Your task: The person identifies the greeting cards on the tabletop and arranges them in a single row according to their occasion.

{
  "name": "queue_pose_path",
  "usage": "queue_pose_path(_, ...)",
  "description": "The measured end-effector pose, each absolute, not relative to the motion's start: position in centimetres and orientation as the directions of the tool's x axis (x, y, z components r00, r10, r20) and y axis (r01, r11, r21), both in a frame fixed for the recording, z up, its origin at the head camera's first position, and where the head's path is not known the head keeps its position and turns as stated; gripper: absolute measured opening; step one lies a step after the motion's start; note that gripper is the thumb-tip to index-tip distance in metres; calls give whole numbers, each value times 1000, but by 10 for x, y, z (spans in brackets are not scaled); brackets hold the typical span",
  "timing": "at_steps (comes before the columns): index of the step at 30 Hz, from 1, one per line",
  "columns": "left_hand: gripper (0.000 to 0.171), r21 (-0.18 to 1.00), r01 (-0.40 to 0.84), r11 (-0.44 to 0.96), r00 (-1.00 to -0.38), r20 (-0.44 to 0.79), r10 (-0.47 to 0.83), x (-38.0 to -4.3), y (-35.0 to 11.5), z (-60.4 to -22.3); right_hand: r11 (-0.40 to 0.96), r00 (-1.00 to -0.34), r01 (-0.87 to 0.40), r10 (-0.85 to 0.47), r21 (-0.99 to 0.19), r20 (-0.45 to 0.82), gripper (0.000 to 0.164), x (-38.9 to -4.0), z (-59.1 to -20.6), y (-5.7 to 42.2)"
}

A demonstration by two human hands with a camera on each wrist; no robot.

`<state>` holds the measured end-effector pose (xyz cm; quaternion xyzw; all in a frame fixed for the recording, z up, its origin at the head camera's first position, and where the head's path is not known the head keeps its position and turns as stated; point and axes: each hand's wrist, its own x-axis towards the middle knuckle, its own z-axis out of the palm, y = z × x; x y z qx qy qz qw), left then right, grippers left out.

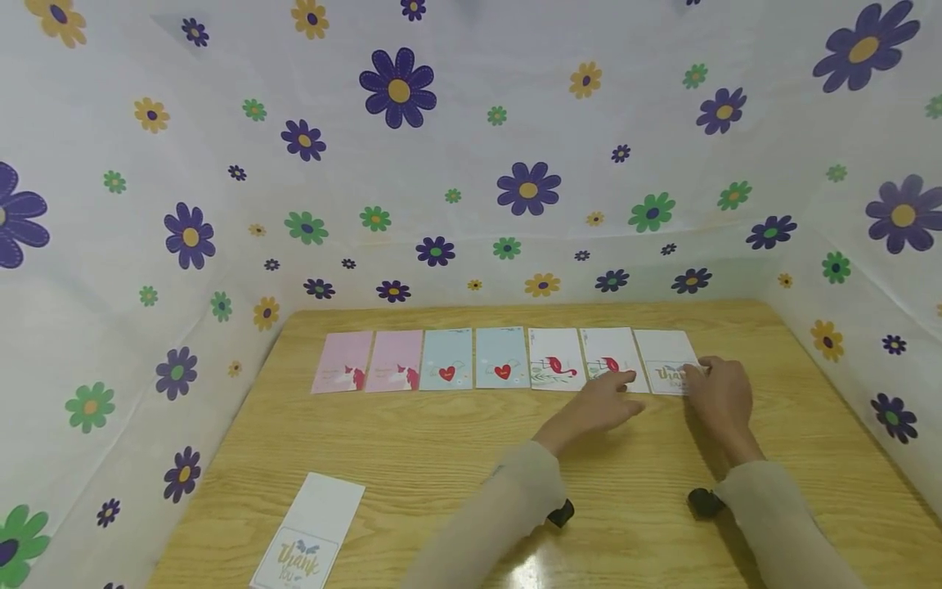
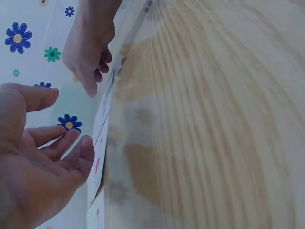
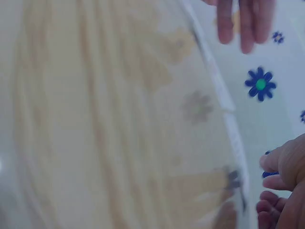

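Observation:
Seven cards stand in a row at the back of the table. At its right end is a white "thank you" card (image 1: 666, 348), with my right hand (image 1: 721, 397) at its right edge, fingertips right at the card. In the right wrist view that hand (image 3: 288, 183) has its fingers bent, nothing held between them. My left hand (image 1: 599, 402) hovers in front of the flamingo cards, its fingers spread and relaxed, overlapping the right flamingo card (image 1: 609, 348) in the head view. The left wrist view shows this hand (image 2: 43, 157) holding nothing.
Leftward in the row are another flamingo card (image 1: 553, 348), two blue heart cards (image 1: 447, 348) and two pink unicorn cards (image 1: 346, 352). Another "thank you" card (image 1: 312, 519) lies unfolded at the front left. A flowered cloth (image 1: 456, 131) walls the wooden table (image 1: 412, 442) on three sides.

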<state>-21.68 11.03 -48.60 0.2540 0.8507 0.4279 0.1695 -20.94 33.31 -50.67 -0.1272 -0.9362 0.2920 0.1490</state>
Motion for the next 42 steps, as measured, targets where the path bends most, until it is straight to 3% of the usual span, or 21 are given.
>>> queue_pose_path(17,54,830,259,494,-883,-4,470,-206,-13,-449,656,-941,30,273,-754,201,55,-175,-460,276)
queue_pose_path(25,53,829,259,495,-891,8,453,-183,-80,-443,608,-966,-33,185,-794,181,52,-155,-453,233)
queue_pose_path(42,49,816,165,554,-961,6,276,-138,-187,-437,484,-992,-104,6,-869,122,38,-130,-461,145)
